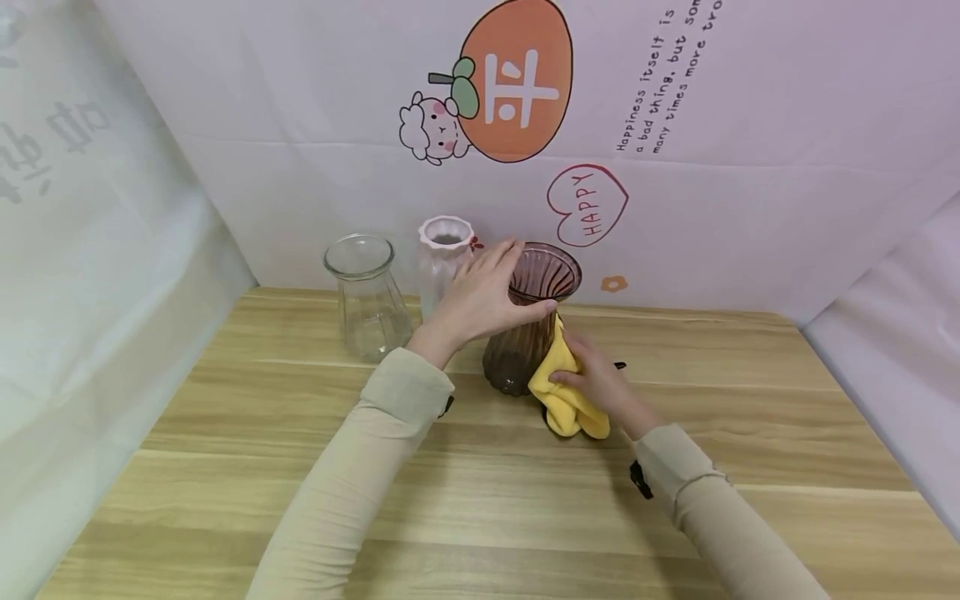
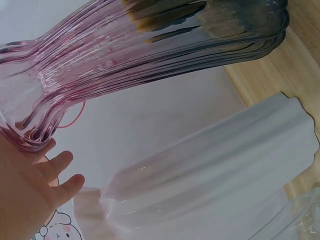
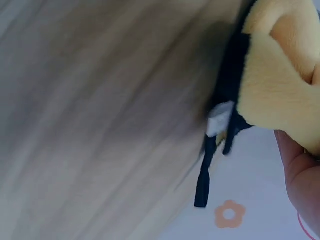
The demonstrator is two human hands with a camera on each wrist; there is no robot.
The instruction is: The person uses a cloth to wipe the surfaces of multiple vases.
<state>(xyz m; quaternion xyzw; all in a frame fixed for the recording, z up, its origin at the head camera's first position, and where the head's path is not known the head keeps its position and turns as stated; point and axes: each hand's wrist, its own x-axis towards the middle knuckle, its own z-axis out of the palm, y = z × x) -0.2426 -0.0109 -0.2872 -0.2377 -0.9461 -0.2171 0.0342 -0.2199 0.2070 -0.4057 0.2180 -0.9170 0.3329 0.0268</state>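
A ribbed glass vase (image 1: 524, 342), purple-tinted with a darker base, stands upright on the table in the head view. My left hand (image 1: 483, 296) holds it at the flared rim, with the thumb along the near side. In the left wrist view, the fingers of the left hand (image 2: 32, 185) lie by the rim of the purple vase (image 2: 100, 55). On the vase's right side, my right hand (image 1: 600, 379) grips a yellow cloth (image 1: 564, 392) against the glass. The right wrist view shows the bunched cloth (image 3: 272, 85) and part of the right hand (image 3: 302, 175).
A pale fluted vase (image 1: 441, 267) stands left of the purple one, partly behind my left hand. Farther left is a clear glass vase (image 1: 367, 317). Behind the wooden table (image 1: 480, 517) rises a printed white backdrop (image 1: 300, 150). A black strap (image 3: 202, 175) hangs beside the cloth.
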